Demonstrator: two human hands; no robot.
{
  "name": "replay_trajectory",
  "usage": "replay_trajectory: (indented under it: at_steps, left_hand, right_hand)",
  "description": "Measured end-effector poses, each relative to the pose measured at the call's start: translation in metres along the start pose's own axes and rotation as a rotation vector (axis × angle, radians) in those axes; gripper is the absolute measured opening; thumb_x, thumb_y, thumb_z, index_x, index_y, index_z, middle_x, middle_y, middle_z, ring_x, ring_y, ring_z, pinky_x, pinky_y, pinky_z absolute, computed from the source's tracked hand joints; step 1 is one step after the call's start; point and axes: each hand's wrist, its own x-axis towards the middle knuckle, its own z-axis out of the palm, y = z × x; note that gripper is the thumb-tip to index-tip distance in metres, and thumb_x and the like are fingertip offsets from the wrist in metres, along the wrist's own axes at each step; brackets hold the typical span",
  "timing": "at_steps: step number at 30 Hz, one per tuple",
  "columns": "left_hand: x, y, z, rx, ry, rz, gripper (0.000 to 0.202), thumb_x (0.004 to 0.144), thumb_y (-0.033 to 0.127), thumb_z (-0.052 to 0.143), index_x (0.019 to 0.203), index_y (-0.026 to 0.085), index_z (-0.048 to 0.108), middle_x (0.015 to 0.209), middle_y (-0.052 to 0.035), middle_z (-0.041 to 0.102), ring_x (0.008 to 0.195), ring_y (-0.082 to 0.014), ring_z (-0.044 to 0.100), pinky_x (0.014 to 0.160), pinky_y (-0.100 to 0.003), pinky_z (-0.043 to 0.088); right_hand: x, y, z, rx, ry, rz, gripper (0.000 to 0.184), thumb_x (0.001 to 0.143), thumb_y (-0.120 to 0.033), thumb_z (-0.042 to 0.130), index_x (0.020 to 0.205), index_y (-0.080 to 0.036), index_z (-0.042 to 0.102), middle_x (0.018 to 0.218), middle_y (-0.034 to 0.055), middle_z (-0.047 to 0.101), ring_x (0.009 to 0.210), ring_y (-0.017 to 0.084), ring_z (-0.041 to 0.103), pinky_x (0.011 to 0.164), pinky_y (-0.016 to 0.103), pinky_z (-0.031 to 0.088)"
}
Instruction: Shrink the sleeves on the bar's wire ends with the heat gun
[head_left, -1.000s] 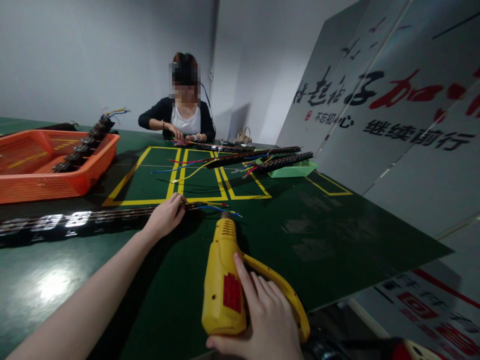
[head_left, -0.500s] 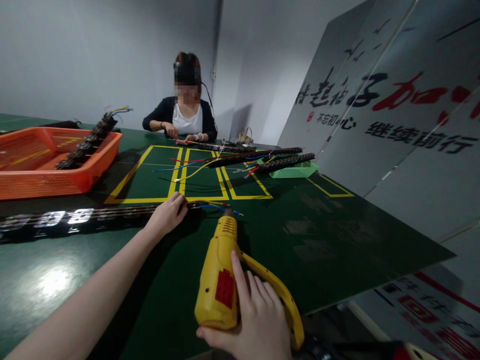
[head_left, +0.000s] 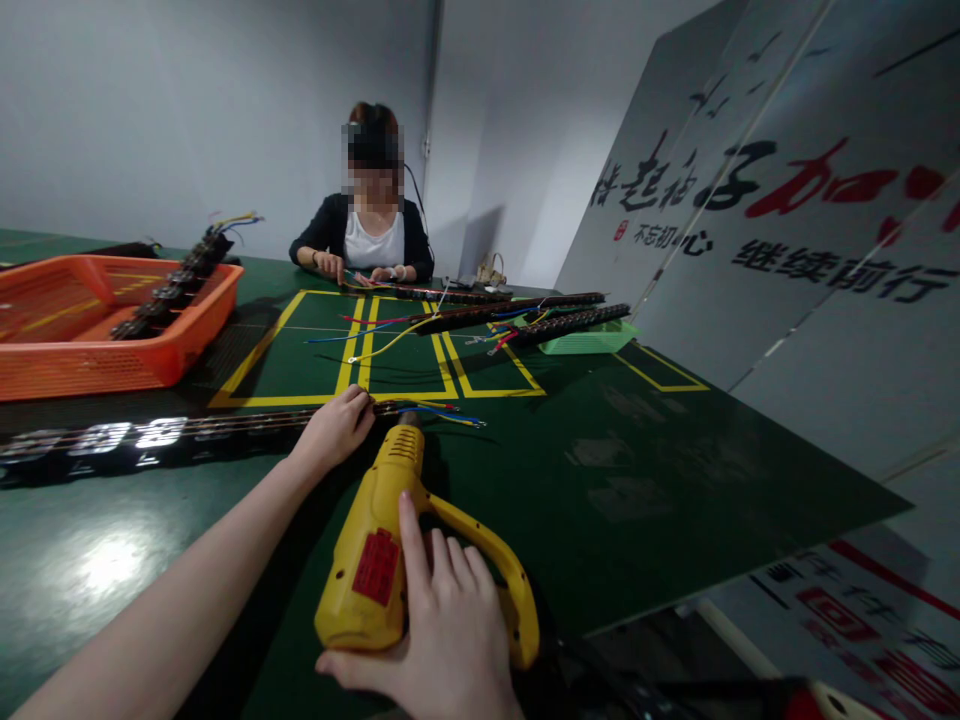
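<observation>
My right hand (head_left: 442, 610) is wrapped round a yellow heat gun (head_left: 371, 565) with a red label on its body. The gun's metal nozzle points away from me, close to the wires (head_left: 442, 412) at the end of a long dark strip of cells (head_left: 161, 440). Those wires are yellow, blue and red-tipped. My left hand (head_left: 337, 430) is closed on the strip's wired end, its fingers pinching near where the wires come out. The strip lies along the table to the left, and the fingertips partly hide its end.
An orange basket (head_left: 90, 375) holding another wired strip (head_left: 176, 285) stands at the left. Beyond my hands, further strips (head_left: 517, 312) with loose wires lie by a green basket (head_left: 589, 342). Across the green table (head_left: 675, 480) a person (head_left: 367, 235) works with both hands.
My right hand has moved the heat gun left, its nozzle going from the wire tips to where the wires leave the strip. My left hand has stayed put.
</observation>
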Motion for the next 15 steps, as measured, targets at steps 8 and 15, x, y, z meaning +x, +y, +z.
replay_trajectory:
  at_steps: [8, 15]
  left_hand:
    - [-0.001, -0.002, -0.001, 0.052, 0.021, 0.047, 0.031, 0.094, 0.033, 0.029, 0.096, 0.017, 0.055, 0.101, -0.0094, 0.058, 0.088, -0.0214, 0.060, 0.076, -0.032, 0.048]
    - [-0.001, -0.002, 0.000, 0.082, 0.028, 0.049, 0.029, 0.094, 0.032, 0.029, 0.094, 0.016, 0.054, 0.098, -0.0092, 0.058, 0.086, -0.0212, 0.060, 0.075, -0.032, 0.048]
  right_hand:
    - [0.001, -0.001, 0.005, 0.048, 0.007, -0.001, 0.133, 0.047, -0.094, 0.050, 0.148, -0.013, 0.022, 0.108, 0.0166, 0.066, 0.092, 0.034, 0.064, 0.081, 0.050, 0.051]
    - [-0.002, 0.012, -0.005, 0.123, -0.076, 0.011, 0.127, 0.049, -0.094, 0.047, 0.148, -0.018, 0.024, 0.109, 0.0143, 0.065, 0.091, 0.033, 0.063, 0.079, 0.048, 0.050]
